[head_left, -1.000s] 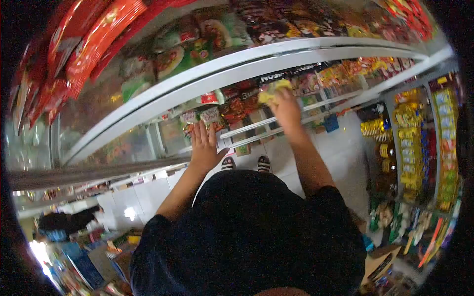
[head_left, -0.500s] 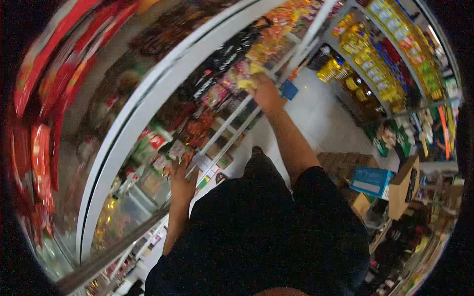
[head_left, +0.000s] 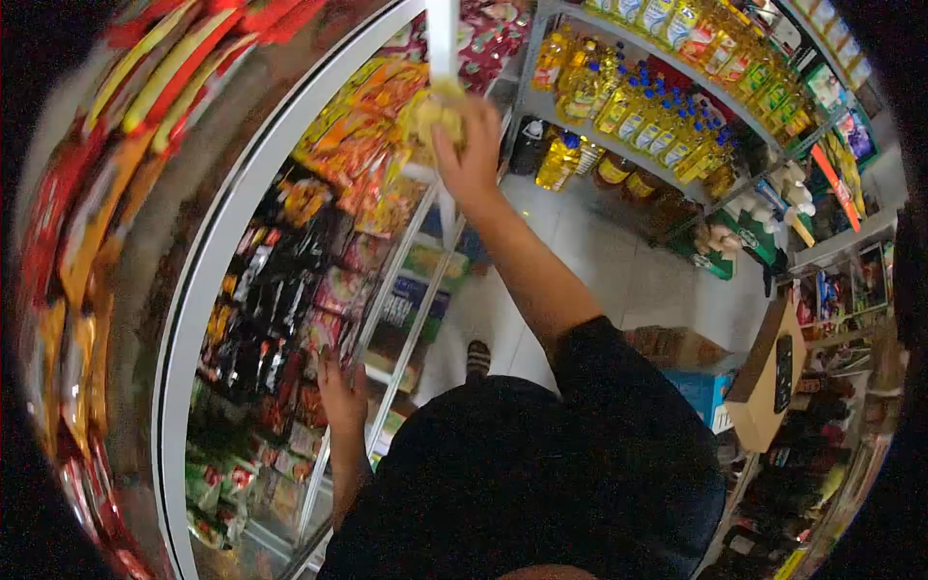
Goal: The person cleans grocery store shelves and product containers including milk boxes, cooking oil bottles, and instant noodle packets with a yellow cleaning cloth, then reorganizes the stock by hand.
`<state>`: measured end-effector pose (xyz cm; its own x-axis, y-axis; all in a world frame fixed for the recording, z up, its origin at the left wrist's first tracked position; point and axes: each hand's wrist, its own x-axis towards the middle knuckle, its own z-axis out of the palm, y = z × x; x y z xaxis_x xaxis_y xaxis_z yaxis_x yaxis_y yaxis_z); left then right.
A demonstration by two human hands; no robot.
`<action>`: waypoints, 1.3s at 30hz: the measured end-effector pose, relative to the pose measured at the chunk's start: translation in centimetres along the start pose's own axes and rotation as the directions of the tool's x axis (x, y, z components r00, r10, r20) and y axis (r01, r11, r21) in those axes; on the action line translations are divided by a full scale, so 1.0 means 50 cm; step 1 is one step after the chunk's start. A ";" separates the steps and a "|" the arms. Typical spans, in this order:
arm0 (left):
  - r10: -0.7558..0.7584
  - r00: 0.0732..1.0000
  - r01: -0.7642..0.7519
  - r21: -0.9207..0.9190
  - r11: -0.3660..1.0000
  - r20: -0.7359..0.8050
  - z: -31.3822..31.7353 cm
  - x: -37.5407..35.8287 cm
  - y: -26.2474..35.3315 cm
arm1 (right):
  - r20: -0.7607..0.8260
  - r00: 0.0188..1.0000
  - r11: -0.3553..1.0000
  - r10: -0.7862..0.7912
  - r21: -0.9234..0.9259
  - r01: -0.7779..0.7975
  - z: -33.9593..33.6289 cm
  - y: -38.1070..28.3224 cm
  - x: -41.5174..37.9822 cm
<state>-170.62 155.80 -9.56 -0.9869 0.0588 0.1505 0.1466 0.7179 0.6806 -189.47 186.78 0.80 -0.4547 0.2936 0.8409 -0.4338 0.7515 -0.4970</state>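
My right hand (head_left: 472,159) is closed around a crumpled yellow cloth (head_left: 425,121), pressed near the foot of a white upright post (head_left: 442,43) on the display case. Orange and yellow snack packets (head_left: 353,155) lie just to the left of it. Lower down, my left hand (head_left: 343,394) rests by the case's metal front rail (head_left: 372,333), its fingers stretched out and apart, holding nothing. Beside those fingers are pink packets (head_left: 333,290) and rows of black packets (head_left: 266,309).
A long curved white frame (head_left: 188,319) bounds the case on the left, with red and yellow packets (head_left: 145,87) beyond it. Shelves of yellow oil bottles (head_left: 652,121) stand at the upper right. An opened cardboard box (head_left: 764,377) and a blue box (head_left: 698,391) are at my right.
My view has turned and shifted along the case. My right hand has carried the yellow cloth from above the pink packets to the white post. My left hand has moved along the rail.
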 end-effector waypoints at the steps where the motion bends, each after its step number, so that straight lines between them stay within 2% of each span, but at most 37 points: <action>1: 0.023 0.999 -0.025 0.052 0.998 0.026 0.022 0.020 0.015 | -0.133 0.990 0.999 -0.042 -0.014 0.040 0.004 0.009 0.057; 3: 0.072 0.995 -0.083 0.157 0.984 0.075 0.061 0.056 0.035 | -0.141 0.986 0.995 -0.085 0.031 0.090 0.046 0.037 0.153; 4: 0.049 0.997 -0.052 0.060 0.997 0.051 0.080 0.072 0.060 | -0.146 0.984 0.993 -0.103 0.051 0.111 0.063 0.042 0.187; 5: 0.080 0.994 -0.085 0.066 0.994 0.069 0.098 0.085 0.074 | -0.124 0.992 0.994 -0.031 0.096 0.043 0.068 0.037 0.188; 7: 0.140 0.985 -0.148 0.075 0.986 0.104 0.130 0.111 0.097 | -0.136 0.989 0.989 -0.064 0.127 0.082 0.082 0.057 0.184; 10: 0.198 0.969 -0.204 0.022 0.979 0.148 0.179 0.140 0.114 | -0.050 0.998 0.974 0.038 0.223 -0.026 0.084 0.071 0.168; 11: 0.210 0.962 -0.212 -0.005 0.977 0.176 0.198 0.149 0.118 | -0.065 0.997 0.969 0.033 0.245 -0.016 0.081 0.071 0.167; 12: 0.227 0.955 -0.217 -0.072 0.973 0.191 0.218 0.160 0.133 | -0.022 1.000 0.971 0.010 0.239 -0.004 0.074 0.076 0.170; 16: 0.333 0.897 -0.327 -0.071 0.943 0.291 0.306 0.213 0.199 | 0.195 0.980 0.964 -0.033 0.264 -0.020 0.032 0.090 0.178; 19: 0.390 0.853 -0.375 -0.113 0.920 0.347 0.374 0.263 0.279 | 0.473 0.881 0.974 0.004 0.197 -0.110 0.001 0.111 0.173; 20: 0.432 0.825 -0.407 -0.147 0.901 0.365 0.398 0.282 0.303 | 0.527 0.849 0.967 -0.027 0.229 -0.112 -0.005 0.123 0.169; 22: 0.511 0.764 -0.465 -0.214 0.859 0.393 0.444 0.318 0.343 | 0.640 0.768 0.981 -0.027 0.163 -0.102 -0.022 0.142 0.156; 23: 0.485 0.724 -0.416 -0.250 0.874 0.491 0.463 0.334 0.357 | 0.694 0.720 0.987 -0.024 0.130 -0.092 -0.031 0.151 0.148; 25: 0.446 0.624 -0.313 -0.319 0.895 0.641 0.517 0.386 0.393 | 0.833 0.552 0.989 -0.049 0.118 -0.091 -0.038 0.181 0.142; 26: 0.485 0.583 -0.336 -0.350 0.875 0.653 0.541 0.416 0.414 | 0.885 0.461 0.990 -0.061 0.111 -0.083 -0.039 0.205 0.147; 29: 0.569 0.419 -0.392 -0.424 0.816 0.707 0.585 0.492 0.460 | 0.909 0.324 0.963 -0.263 0.269 0.029 -0.067 0.308 0.172; 30: 0.520 0.478 -0.371 -0.374 0.850 0.708 0.633 0.508 0.437 | 0.867 0.400 0.940 -0.297 0.339 -0.036 -0.078 0.370 0.172; 31: 0.417 0.449 -0.294 -0.311 0.904 0.790 0.643 0.527 0.456 | 0.820 0.480 0.907 -0.312 0.408 -0.106 -0.096 0.434 0.160; 33: 0.215 0.371 -0.168 -0.163 0.972 0.903 0.673 0.613 0.533 | 0.756 0.627 0.961 -0.185 0.274 -0.046 -0.193 0.557 0.178; 34: 0.156 0.347 0.002 -0.167 0.986 0.925 0.686 0.642 0.568 | 0.801 0.599 0.982 0.027 0.091 -0.166 -0.255 0.611 0.193; 35: 0.147 0.371 -0.016 -0.151 0.988 0.917 0.714 0.668 0.584 | 0.802 0.545 0.955 0.243 -0.098 -0.281 -0.325 0.658 0.197; 36: 0.142 0.395 -0.039 -0.138 0.990 0.908 0.754 0.697 0.589 | 0.693 0.564 0.880 0.448 -0.229 -0.416 -0.390 0.720 0.169; 37: 0.143 0.422 -0.066 -0.127 0.990 0.895 0.798 0.729 0.595 | 0.506 0.560 0.755 0.655 -0.426 -0.498 -0.453 0.805 0.095; 39: 0.120 0.311 0.075 -0.150 0.986 0.943 0.909 0.797 0.603 | 0.345 0.431 0.537 0.833 -0.322 -0.780 -0.612 0.932 -0.068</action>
<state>-208.64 211.33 -15.62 -0.3533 0.7583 -0.5478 0.0803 0.6080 0.7899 -184.34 238.88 -18.68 -0.8264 0.5489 -0.1255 0.3721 0.3650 -0.8534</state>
